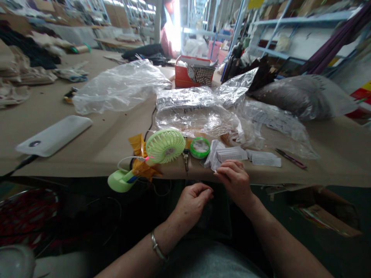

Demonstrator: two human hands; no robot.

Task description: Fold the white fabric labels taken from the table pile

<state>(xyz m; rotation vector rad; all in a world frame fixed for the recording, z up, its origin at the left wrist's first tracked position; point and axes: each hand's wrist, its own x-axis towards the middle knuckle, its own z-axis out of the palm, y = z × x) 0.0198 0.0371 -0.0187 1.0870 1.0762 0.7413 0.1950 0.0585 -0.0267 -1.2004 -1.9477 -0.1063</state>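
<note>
Hovering at the near edge of the surface, the right hand has its fingers bent and their tips drawn together beside a small white scrap, too tiny to tell whether it's gripped! Just beyond those fingers sit the labels, a white printed pile close to the edge, with a second pile just to the right. And over to the left hand, lower and nearer, bangle on the wrist: fingers curled, thumb pressed to the forefinger, and I can't tell if anything is between them. Left of the labels, a green tub with white stuff inside, then a key, then the green fan, tilted, brown tape about its stem. Far left, a white device lies flat, a black cable at its near end. Out right, a slim pen-like tool lies near a clear bag; more plastic spreads behind the tub, and beyond it stands a red box.
</note>
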